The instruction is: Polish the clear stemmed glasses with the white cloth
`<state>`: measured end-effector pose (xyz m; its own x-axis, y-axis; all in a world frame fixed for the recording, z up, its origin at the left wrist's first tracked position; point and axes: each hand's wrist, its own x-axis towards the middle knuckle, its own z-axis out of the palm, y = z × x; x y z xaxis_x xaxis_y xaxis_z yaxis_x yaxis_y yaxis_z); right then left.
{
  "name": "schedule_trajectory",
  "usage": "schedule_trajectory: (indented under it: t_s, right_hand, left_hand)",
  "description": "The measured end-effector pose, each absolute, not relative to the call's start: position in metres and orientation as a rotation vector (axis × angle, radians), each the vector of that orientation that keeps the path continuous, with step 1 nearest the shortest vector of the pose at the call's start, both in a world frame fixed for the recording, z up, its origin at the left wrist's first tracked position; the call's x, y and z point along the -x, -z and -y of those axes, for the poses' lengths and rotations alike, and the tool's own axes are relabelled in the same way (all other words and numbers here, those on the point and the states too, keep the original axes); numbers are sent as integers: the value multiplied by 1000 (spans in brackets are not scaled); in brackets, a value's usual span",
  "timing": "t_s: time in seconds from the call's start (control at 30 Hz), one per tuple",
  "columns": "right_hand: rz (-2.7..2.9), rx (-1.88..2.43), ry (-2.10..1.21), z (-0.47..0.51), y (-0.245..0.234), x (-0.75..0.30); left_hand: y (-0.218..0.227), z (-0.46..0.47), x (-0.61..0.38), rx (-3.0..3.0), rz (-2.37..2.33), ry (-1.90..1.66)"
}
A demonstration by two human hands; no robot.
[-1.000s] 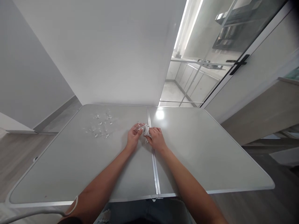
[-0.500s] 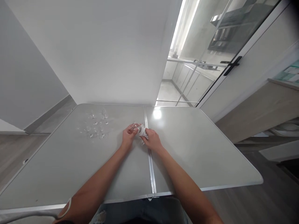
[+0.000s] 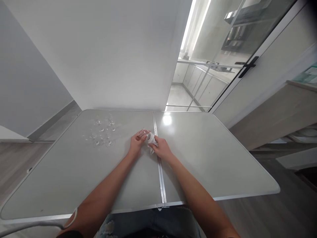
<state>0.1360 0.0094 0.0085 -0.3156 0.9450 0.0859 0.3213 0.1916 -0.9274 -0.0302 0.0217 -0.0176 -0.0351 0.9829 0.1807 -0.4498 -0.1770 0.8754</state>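
Near the table's seam, my left hand (image 3: pixel 135 142) is closed around a small clear glass (image 3: pixel 144 133), held tilted with its far end to the right. My right hand (image 3: pixel 161 147) grips a white cloth (image 3: pixel 152 140), which is pressed over the right end of the glass. A loose corner of the cloth hangs below my right fingers. Whether any cloth is inside the glass I cannot tell. To the left, several clear glasses (image 3: pixel 102 131) stand close together on the table; their outlines are faint.
The light grey folding table (image 3: pixel 210 158) has a metal seam (image 3: pixel 160 181) down its middle and a metal rim. A white wall (image 3: pixel 119 59) rises behind it. A glass door with a black handle (image 3: pixel 248 67) is at the right. A grey cable (image 3: pixel 37 224) runs by my left arm.
Both hands keep their hold on the glass and the cloth. The cloth has shifted slightly, and a little more of its corner shows below. The camera view has moved a touch.
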Motion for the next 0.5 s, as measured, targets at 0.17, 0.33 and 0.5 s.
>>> schedule_trajectory:
  t_s: [0.17, 0.33, 0.5]
  right_hand:
    - [1832, 1214, -946, -10, -7, -135]
    - [1416, 717, -1961, -7, -18, -141]
    - [1514, 1006, -1406, -9, -8, -133]
  left_hand:
    - [15, -22, 30, -979, -731, -1552]
    - [15, -18, 35, -988, -614, -1381]
    - [17, -21, 30, -953, -706, -1470]
